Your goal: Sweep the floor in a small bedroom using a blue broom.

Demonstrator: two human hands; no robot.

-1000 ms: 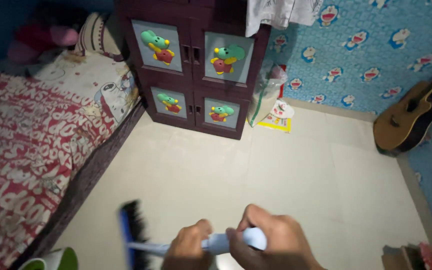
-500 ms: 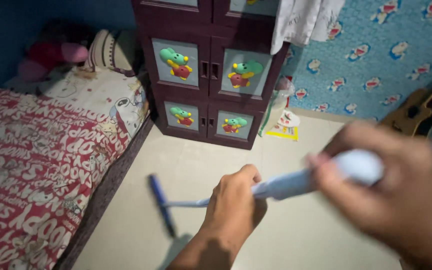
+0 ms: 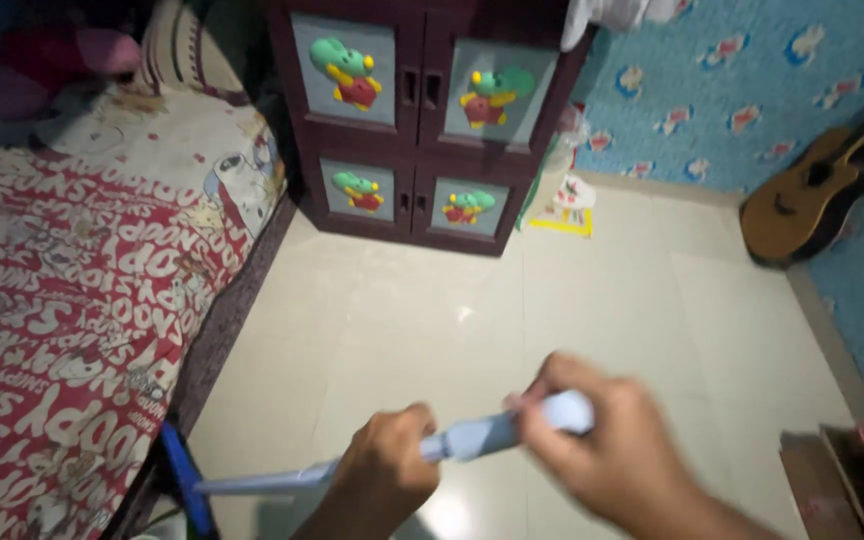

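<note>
Left hand (image 3: 382, 480) and right hand (image 3: 607, 450) both grip the broom (image 3: 472, 437) handle closed; brush head at lower left beside the bed (image 3: 62, 300).

Both hands, the left hand (image 3: 384, 472) and right hand (image 3: 607, 450), are bare, with no sleeves, rings or watch showing.

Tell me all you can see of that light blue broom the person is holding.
The broom has a pale blue handle that looks like plastic, widening toward its rounded top end. A darker blue head with dark bristles sits at the lower left, against the edge of the bed. It slopes down from right to left over the cream tiled floor. The right hand grips the top end; the left hand grips mid-handle. Motion blur hides finer detail.
</note>
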